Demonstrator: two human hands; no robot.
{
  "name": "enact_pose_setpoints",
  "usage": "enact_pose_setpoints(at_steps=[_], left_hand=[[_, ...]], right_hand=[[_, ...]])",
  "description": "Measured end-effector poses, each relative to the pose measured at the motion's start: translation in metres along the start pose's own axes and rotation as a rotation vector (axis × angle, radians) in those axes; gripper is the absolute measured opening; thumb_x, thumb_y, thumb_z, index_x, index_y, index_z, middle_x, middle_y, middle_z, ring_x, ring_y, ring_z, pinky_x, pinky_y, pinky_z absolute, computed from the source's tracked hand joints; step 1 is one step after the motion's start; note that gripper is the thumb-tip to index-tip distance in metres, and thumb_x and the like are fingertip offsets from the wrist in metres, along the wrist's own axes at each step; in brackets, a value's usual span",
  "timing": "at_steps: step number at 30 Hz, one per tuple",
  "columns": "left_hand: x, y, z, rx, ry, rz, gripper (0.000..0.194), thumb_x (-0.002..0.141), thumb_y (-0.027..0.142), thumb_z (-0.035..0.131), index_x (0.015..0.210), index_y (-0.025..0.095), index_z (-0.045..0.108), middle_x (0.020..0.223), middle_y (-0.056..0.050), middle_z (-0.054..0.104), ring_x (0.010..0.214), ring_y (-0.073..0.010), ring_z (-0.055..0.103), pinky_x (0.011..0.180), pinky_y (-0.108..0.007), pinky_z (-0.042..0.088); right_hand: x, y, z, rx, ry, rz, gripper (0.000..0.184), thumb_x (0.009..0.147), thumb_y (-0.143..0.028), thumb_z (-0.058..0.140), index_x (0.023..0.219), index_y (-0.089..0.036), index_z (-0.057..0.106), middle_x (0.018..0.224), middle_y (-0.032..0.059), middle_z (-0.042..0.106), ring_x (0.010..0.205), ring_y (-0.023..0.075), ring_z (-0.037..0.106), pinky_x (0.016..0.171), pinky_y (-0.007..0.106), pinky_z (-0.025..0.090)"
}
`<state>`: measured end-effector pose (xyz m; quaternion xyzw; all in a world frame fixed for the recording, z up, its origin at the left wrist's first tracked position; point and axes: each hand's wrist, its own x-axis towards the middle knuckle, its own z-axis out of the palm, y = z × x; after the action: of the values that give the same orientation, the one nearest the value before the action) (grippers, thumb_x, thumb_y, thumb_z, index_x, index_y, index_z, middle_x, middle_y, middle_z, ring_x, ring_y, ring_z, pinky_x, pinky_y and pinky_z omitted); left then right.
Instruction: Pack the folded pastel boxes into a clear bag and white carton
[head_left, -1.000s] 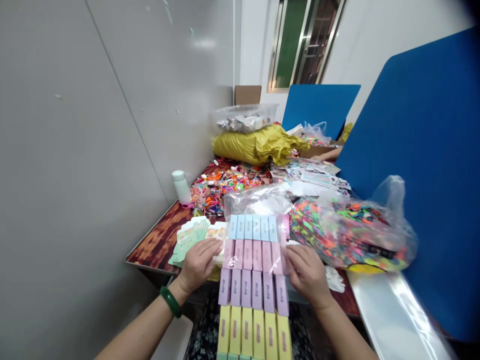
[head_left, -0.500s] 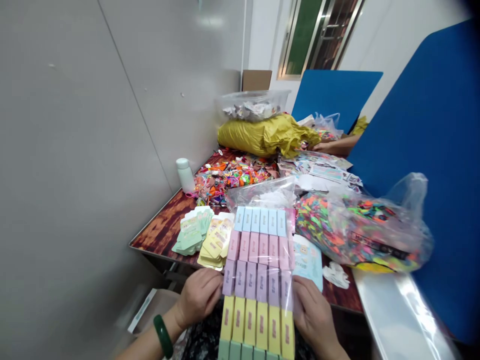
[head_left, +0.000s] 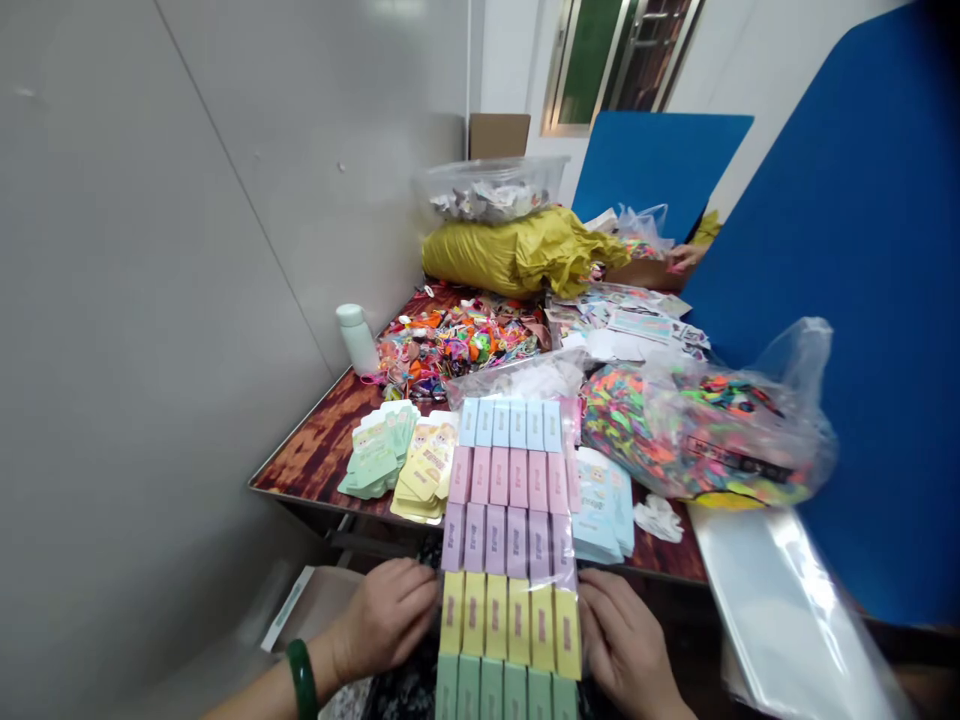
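In front of me is a clear plastic bag of small boxes [head_left: 496, 540], stacked in rows of light blue, pink, purple, yellow and green. My left hand [head_left: 395, 615], below a green bangle, is closed at its left edge beside the purple and yellow rows. At the right edge my right hand [head_left: 628, 640] is closed on the bag's side, fingers curled inward. Just beyond lie flat green cards [head_left: 379, 450] and yellow cards [head_left: 426, 468]. Light blue cards [head_left: 604, 505] sit to the right, partly behind the bag. The fingertips of both hands are mostly hidden.
Colourful small items [head_left: 465, 345] are heaped by a pale bottle [head_left: 357, 340]. A bulging clear bag [head_left: 705, 430] stands right, above clear plastic sheets [head_left: 787, 600]. Behind are a yellow sack [head_left: 517, 252], a clear bin [head_left: 495, 190], blue partitions [head_left: 825, 300] and another person's hand [head_left: 684, 258].
The view has shifted slightly, and more of the green box row shows at the bottom. Both hands stay at the bag's sides. The other person's arm has drawn back to the right.
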<state>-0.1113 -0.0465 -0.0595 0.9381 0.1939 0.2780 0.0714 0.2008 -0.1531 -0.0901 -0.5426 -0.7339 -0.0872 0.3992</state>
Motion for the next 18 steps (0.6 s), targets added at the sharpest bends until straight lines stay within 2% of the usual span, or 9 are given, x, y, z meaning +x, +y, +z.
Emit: enact_pose_setpoints(at_steps=[2, 4, 7, 10, 13, 16, 18], left_hand=[[-0.003, -0.005, 0.009, -0.056, 0.084, -0.088, 0.027, 0.08, 0.013, 0.051, 0.107, 0.018, 0.055, 0.093, -0.011, 0.068, 0.083, -0.0225, 0.065, 0.076, -0.035, 0.055], [-0.001, -0.011, 0.02, -0.155, 0.172, -0.234, 0.035, 0.077, 0.015, 0.056, 0.112, 0.018, 0.052, 0.1, -0.012, 0.067, 0.091, -0.0252, 0.065, 0.081, -0.039, 0.055], [0.01, -0.016, 0.035, -0.269, 0.236, -0.419, 0.044, 0.079, 0.02, 0.056, 0.122, 0.017, 0.049, 0.109, -0.013, 0.065, 0.098, -0.026, 0.064, 0.084, -0.039, 0.054], [0.026, -0.016, 0.044, -0.293, 0.257, -0.515, 0.042, 0.082, 0.023, 0.051, 0.124, 0.017, 0.051, 0.112, -0.013, 0.065, 0.102, -0.0253, 0.063, 0.087, -0.037, 0.053], [0.039, -0.013, 0.049, -0.326, 0.278, -0.608, 0.036, 0.083, 0.023, 0.048, 0.118, 0.018, 0.057, 0.109, -0.011, 0.068, 0.099, -0.0244, 0.064, 0.087, -0.035, 0.052], [0.046, -0.007, 0.05, -0.369, 0.288, -0.693, 0.028, 0.082, 0.021, 0.05, 0.108, 0.018, 0.062, 0.102, -0.01, 0.07, 0.095, -0.0244, 0.065, 0.083, -0.035, 0.052], [0.05, -0.001, 0.049, -0.397, 0.295, -0.743, 0.023, 0.082, 0.021, 0.052, 0.102, 0.018, 0.064, 0.096, -0.008, 0.07, 0.092, -0.0247, 0.065, 0.08, -0.034, 0.052]], right_hand=[[0.004, 0.001, 0.008, -0.062, 0.098, 0.073, 0.022, 0.086, -0.019, 0.055, 0.107, -0.015, 0.057, 0.101, 0.0143, 0.063, 0.094, 0.0256, 0.061, 0.08, 0.042, 0.052], [0.013, 0.002, 0.017, -0.14, 0.176, 0.139, 0.03, 0.087, -0.025, 0.055, 0.115, -0.013, 0.054, 0.103, 0.0166, 0.063, 0.097, 0.0286, 0.06, 0.081, 0.046, 0.051], [0.027, 0.003, 0.028, -0.225, 0.212, 0.186, 0.031, 0.091, -0.026, 0.049, 0.119, -0.013, 0.053, 0.102, 0.0164, 0.065, 0.094, 0.0288, 0.061, 0.079, 0.046, 0.05], [0.035, 0.002, 0.033, -0.202, 0.184, 0.213, 0.028, 0.093, -0.023, 0.043, 0.117, -0.014, 0.056, 0.099, 0.0143, 0.069, 0.089, 0.0255, 0.066, 0.077, 0.038, 0.052], [0.036, 0.001, 0.032, -0.133, 0.08, 0.311, 0.031, 0.092, -0.023, 0.044, 0.118, -0.014, 0.059, 0.098, 0.0121, 0.073, 0.08, 0.0218, 0.071, 0.067, 0.027, 0.054], [0.034, -0.002, 0.03, -0.05, -0.017, 0.458, 0.034, 0.091, -0.028, 0.047, 0.119, -0.013, 0.061, 0.097, 0.0122, 0.074, 0.074, 0.023, 0.072, 0.058, 0.025, 0.054], [0.033, -0.006, 0.031, 0.008, -0.031, 0.552, 0.033, 0.091, -0.031, 0.047, 0.114, -0.013, 0.063, 0.092, 0.0115, 0.075, 0.072, 0.0236, 0.072, 0.056, 0.026, 0.054]])
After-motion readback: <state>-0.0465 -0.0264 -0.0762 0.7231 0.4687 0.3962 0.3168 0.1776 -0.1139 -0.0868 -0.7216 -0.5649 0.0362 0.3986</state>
